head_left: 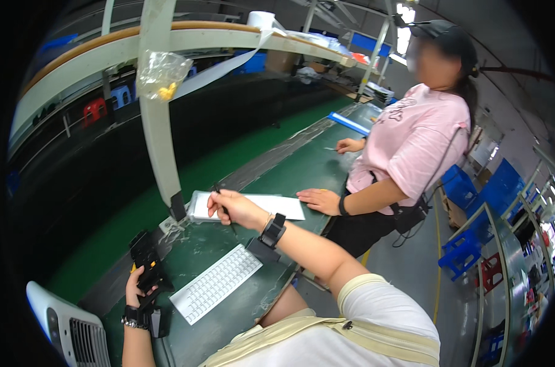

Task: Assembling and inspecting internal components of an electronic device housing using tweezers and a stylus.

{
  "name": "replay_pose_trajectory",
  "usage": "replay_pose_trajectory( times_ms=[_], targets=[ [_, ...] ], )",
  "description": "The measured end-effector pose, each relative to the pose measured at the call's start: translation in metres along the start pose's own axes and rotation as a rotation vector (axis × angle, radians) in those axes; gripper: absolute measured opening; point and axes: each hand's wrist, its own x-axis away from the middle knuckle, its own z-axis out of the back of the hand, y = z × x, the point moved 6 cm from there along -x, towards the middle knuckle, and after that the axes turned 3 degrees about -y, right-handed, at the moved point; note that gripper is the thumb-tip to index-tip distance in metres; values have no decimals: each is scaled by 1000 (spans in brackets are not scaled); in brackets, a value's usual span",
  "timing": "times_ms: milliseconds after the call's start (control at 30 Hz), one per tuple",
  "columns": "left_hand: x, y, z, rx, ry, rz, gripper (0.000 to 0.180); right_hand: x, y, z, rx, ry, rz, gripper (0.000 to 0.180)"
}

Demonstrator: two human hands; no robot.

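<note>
My right hand (pixel 239 209) is closed in a pinch on a thin black pen (pixel 225 216), over the left part of some white paper sheets (pixel 262 207) on the green table. On the left, my left hand (pixel 135 286) has its fingers wrapped round the side of a black device (pixel 144 260) with small yellow parts; its kind I cannot make out. Between my forearms a white keyboard (pixel 217 284) lies at a slant on the table. Another person's hand (pixel 319 200) rests flat at the right end of the sheets.
A co-worker in a pink shirt (pixel 412 134) stands at the table's right edge. A pale upright post (pixel 158 140) rises beyond the sheets, with a clear bag (pixel 162 76) hung on it. A white vented machine (pixel 69 327) stands at lower left. Blue stools (pixel 464 252) are at right.
</note>
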Motion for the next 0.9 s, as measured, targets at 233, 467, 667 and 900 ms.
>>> replay_pose_trajectory(
  times_ms=[233, 467, 667, 900],
  targets=[
    [-1, 1, 9, -2, -9, 79, 23, -39, -31, 56, 374, 169, 103, 27],
    [8, 1, 4, 25, 10, 110, 21, -49, -31, 180, 888, 491, -48, 27],
    [8, 1, 11, 28, 19, 127, 25, -52, -17, 233, 1384, 686, -333, 34],
    [9, 1, -2, 36, 44, 90, 25, -64, -21, 249, 1531, 688, -471, 36]
  ],
)
